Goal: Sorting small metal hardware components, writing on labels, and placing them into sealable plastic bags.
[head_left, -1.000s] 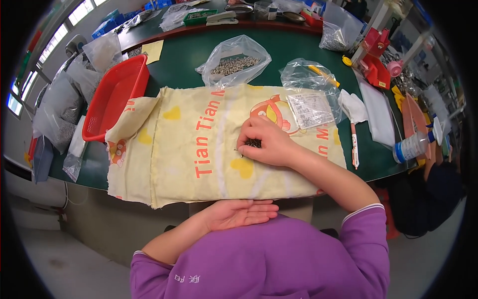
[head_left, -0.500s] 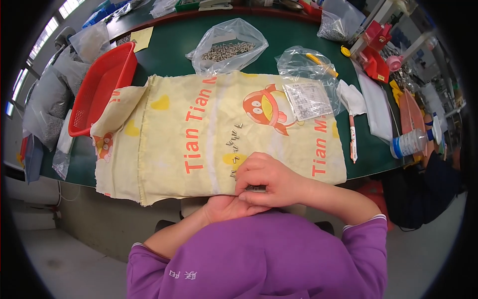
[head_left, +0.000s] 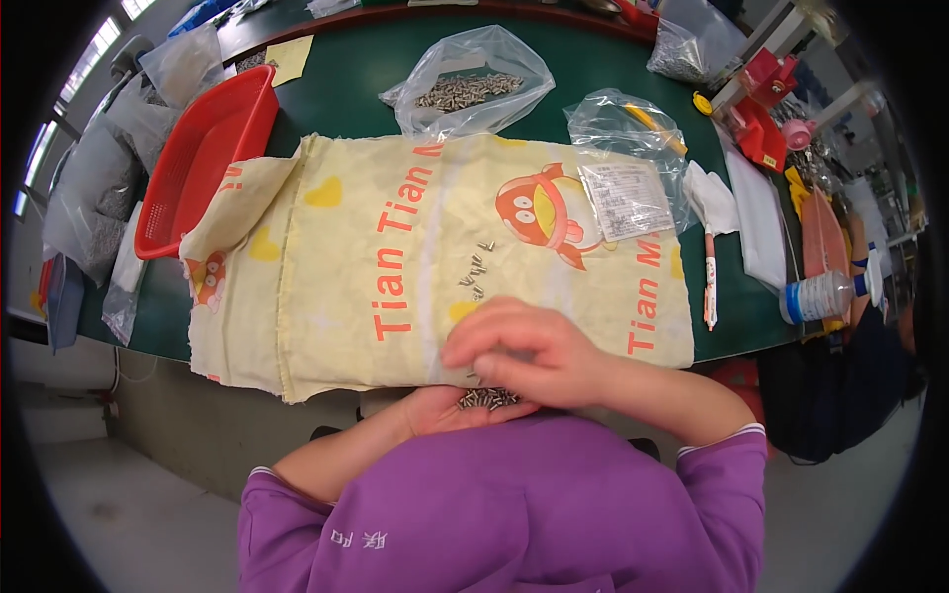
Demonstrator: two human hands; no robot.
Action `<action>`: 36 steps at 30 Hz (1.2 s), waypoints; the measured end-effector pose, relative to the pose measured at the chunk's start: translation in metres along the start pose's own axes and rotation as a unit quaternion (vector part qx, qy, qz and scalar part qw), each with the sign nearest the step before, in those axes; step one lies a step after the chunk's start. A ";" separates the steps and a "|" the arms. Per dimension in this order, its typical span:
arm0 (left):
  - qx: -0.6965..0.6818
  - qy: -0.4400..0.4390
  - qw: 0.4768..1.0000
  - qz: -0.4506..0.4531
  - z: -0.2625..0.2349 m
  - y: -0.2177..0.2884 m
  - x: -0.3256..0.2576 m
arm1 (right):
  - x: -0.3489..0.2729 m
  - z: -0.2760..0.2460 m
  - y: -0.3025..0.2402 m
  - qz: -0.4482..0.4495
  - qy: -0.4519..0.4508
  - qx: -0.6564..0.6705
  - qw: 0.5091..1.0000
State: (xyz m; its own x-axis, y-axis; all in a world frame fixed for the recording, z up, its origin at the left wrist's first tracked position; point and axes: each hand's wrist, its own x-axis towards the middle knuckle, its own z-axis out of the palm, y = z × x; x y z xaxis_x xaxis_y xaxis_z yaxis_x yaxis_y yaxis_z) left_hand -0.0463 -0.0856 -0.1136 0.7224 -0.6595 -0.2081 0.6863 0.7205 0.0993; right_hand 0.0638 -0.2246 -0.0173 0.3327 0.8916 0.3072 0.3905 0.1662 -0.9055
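Note:
My left hand (head_left: 435,413) is cupped palm up at the near edge of the cloth, close to my body. It holds a pile of small screw-like metal pieces (head_left: 486,398). Just above that palm, my right hand (head_left: 529,346) hovers over the cloth, slightly blurred, its fingers bent and its thumb apart from them. Nothing shows clearly in its fingers. Beyond it, a short uneven row of the same metal pieces (head_left: 475,272) lies on the yellow printed cloth (head_left: 336,257). Part of the row's near end is hidden behind my right hand.
An open clear bag of metal pieces (head_left: 470,91) stands behind the cloth. A red plastic basket (head_left: 208,163) sits at left. On the right are a clear bag with a label (head_left: 621,198), a pen (head_left: 710,282) and a bottle (head_left: 817,295).
My right hand has lifted and shifted slightly left, its fingers uncurling. The pile in my left palm now shows. The view has shifted a little.

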 end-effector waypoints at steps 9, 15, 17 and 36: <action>-0.347 0.016 0.935 -0.073 0.013 0.004 0.005 | 0.055 -0.030 0.044 0.046 0.007 -0.101 0.994; -0.324 -0.008 0.941 -0.095 0.011 0.007 0.001 | 0.038 -0.004 0.036 -0.006 -0.097 0.020 0.995; -0.120 -0.088 0.985 -0.083 -0.001 0.006 -0.001 | 0.030 0.005 0.029 -0.004 -0.121 0.050 0.991; -0.035 0.034 0.998 -0.028 0.000 -0.001 -0.015 | 0.002 0.017 0.002 0.130 -0.062 0.332 0.932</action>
State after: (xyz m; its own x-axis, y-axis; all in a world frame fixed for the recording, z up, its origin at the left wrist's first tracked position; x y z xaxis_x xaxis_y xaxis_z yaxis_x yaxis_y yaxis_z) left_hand -0.0573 -0.0766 -0.1103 0.6737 -0.6848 -0.2778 0.7164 0.6975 0.0176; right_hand 0.0511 -0.2152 -0.0236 0.2249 0.9730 0.0522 -0.3200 0.1244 -0.9392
